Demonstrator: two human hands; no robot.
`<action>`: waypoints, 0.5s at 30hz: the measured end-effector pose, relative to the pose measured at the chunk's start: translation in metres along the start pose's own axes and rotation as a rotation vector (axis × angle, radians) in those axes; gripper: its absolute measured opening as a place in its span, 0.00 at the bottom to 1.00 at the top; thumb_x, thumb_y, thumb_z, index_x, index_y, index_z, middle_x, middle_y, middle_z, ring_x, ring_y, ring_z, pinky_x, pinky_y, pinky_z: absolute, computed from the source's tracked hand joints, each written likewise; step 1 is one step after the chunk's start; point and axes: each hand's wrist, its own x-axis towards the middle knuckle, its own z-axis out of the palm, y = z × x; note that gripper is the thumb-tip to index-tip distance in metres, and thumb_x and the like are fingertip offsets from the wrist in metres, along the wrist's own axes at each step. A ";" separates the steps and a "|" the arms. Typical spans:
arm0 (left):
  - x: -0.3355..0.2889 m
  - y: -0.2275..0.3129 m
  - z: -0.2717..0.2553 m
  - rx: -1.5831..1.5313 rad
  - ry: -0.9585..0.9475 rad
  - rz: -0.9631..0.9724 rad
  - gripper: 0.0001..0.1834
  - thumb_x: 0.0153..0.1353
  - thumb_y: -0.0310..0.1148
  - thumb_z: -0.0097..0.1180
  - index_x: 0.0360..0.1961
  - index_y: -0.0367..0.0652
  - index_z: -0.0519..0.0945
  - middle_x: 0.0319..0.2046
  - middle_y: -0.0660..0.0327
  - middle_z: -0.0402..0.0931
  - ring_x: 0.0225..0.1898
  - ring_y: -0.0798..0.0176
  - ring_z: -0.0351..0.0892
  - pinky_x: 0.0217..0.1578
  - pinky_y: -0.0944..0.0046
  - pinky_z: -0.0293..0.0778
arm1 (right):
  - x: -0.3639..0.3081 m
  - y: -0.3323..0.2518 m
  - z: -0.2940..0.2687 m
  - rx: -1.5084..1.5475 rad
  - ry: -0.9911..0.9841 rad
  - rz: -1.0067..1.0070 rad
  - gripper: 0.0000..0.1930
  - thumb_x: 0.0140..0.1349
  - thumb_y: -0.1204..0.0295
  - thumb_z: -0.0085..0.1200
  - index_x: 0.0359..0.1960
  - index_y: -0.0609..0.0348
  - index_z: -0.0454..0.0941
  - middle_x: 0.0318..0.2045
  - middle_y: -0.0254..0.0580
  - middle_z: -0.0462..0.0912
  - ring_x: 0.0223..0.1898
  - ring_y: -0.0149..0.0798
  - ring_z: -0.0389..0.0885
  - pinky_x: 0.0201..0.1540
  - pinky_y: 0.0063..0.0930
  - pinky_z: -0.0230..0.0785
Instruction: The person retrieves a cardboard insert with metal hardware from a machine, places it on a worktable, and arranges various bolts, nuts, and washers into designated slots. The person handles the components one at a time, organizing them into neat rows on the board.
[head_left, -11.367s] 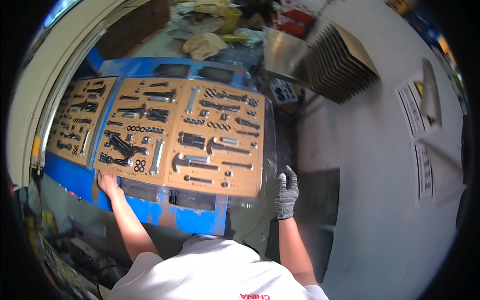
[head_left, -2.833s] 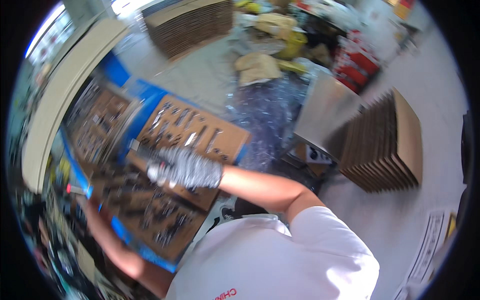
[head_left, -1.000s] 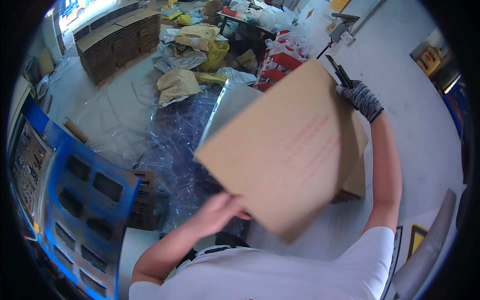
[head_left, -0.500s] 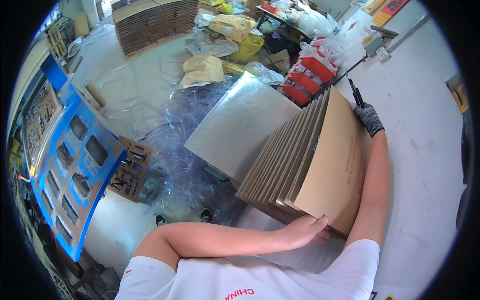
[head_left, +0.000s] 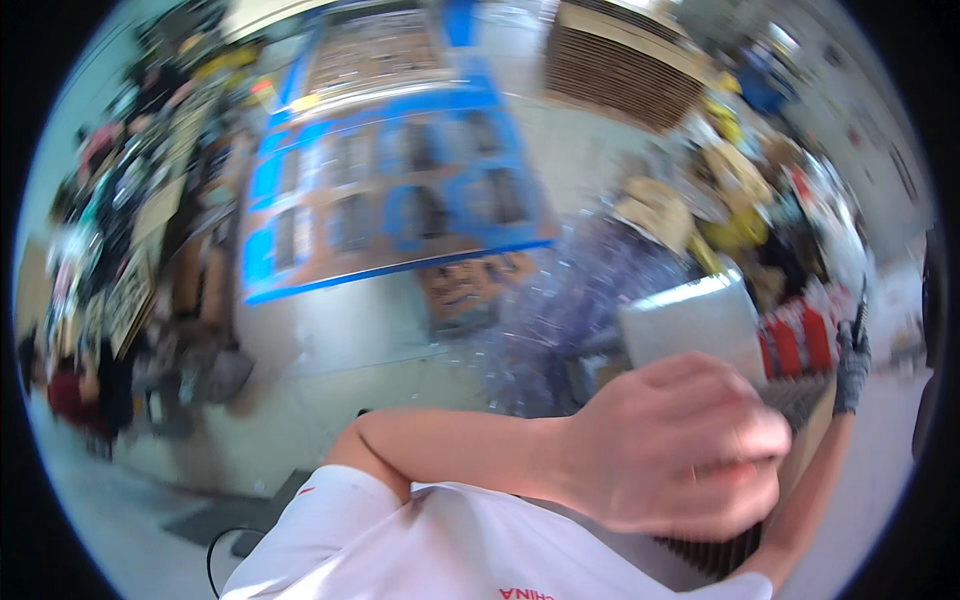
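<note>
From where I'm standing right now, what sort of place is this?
Probably a workshop or warehouse, though the view is blurred: there's a tall stack of cardboard, a blue-painted table with dark rectangular patches, and a heap of crumpled clear plastic on the floor.

This is a workshop with packing stuff all about. A big blue table [head_left: 400, 270] has rows of dark pads [head_left: 425, 215]. A tall cardboard stack [head_left: 625, 70] stands on the grey floor [head_left: 340, 370], and some brown card [head_left: 812, 430] is close to the person. Clear plastic [head_left: 575, 290] lies in a messy heap. Near it are a tan bag [head_left: 655, 208] and red bins [head_left: 797, 338]. Jumbled stuff [head_left: 150, 220] fills the left side, too blurry to name.
</note>
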 end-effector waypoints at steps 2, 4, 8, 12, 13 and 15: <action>0.020 0.024 -0.071 0.357 0.158 0.259 0.16 0.50 0.26 0.62 0.41 0.47 0.74 0.37 0.60 0.79 0.32 0.57 0.78 0.36 0.58 0.79 | -0.059 -0.114 0.077 0.262 -0.130 -0.317 0.17 0.71 0.64 0.58 0.56 0.60 0.82 0.45 0.35 0.86 0.43 0.29 0.79 0.53 0.26 0.71; 0.037 0.044 -0.137 0.481 0.380 0.450 0.21 0.48 0.28 0.62 0.44 0.50 0.71 0.34 0.62 0.78 0.29 0.57 0.76 0.33 0.60 0.78 | -0.134 -0.239 0.160 0.443 -0.244 -0.541 0.16 0.72 0.65 0.57 0.55 0.61 0.80 0.46 0.33 0.85 0.41 0.27 0.78 0.51 0.24 0.71; 0.040 0.115 -0.284 0.676 0.500 0.424 0.16 0.47 0.29 0.59 0.39 0.50 0.73 0.31 0.62 0.78 0.28 0.59 0.76 0.33 0.61 0.79 | -0.330 -0.443 0.292 0.683 -0.573 -0.501 0.14 0.72 0.66 0.57 0.52 0.62 0.82 0.40 0.35 0.87 0.38 0.24 0.78 0.46 0.21 0.71; 0.038 0.172 -0.386 0.856 0.569 0.390 0.12 0.46 0.29 0.57 0.34 0.49 0.74 0.28 0.62 0.77 0.26 0.60 0.76 0.33 0.62 0.80 | -0.461 -0.596 0.375 0.838 -0.961 -0.326 0.11 0.70 0.66 0.60 0.47 0.60 0.83 0.36 0.34 0.87 0.34 0.25 0.82 0.39 0.21 0.74; 0.039 0.185 -0.407 0.892 0.585 0.383 0.11 0.46 0.29 0.56 0.33 0.49 0.75 0.27 0.62 0.77 0.26 0.60 0.75 0.32 0.62 0.80 | -0.484 -0.627 0.387 0.829 -1.007 -0.329 0.11 0.70 0.67 0.60 0.47 0.60 0.83 0.36 0.34 0.87 0.34 0.25 0.82 0.39 0.20 0.74; 0.042 0.202 -0.446 0.944 0.622 0.367 0.08 0.45 0.29 0.55 0.31 0.49 0.75 0.26 0.62 0.77 0.25 0.61 0.75 0.32 0.63 0.80 | -0.524 -0.676 0.410 0.888 -1.082 -0.369 0.11 0.70 0.67 0.60 0.47 0.61 0.83 0.37 0.36 0.88 0.34 0.26 0.83 0.39 0.20 0.75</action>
